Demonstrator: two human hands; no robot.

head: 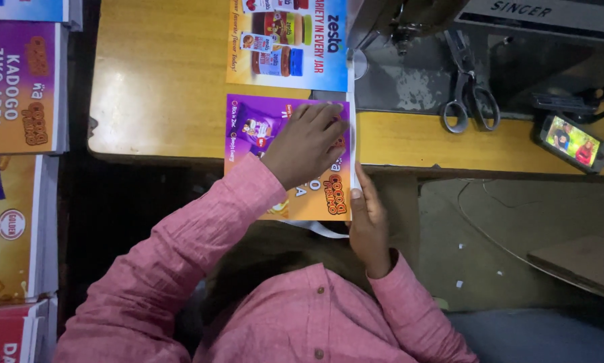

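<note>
Along the left edge of the view, stacks of printed sheets [19,87] are seen beside the desk [160,81], cut off by the frame, so their number cannot be judged. On the desk's near edge, a purple-and-orange printed sheet [261,124] is laid so that its lower part overhangs toward the person. It is pressed flat by the left hand [306,144], palm down with fingers spread, nothing being gripped. A second, blue printed sheet [315,67] is joined or butted to it at the far end; which of the two cannot be told. Along the right side of both sheets a white strip [353,121] is run, and its lower part is pinched against the sheet's edge by the right hand [369,225], thumb on top.

Judged from this, the strip appears to be aligned along the edge but not yet fed under the needle of the sewing machine [409,27], which stands at the desk's far right; stitching seems mostly left to do. Whether any seam exists already is hidden by the hands. A pair of scissors [468,101] is lying untouched on the machine bed, and a phone [572,141] with a lit screen is resting at the desk's right edge. The machine's upper body is cut off by the frame.
</note>
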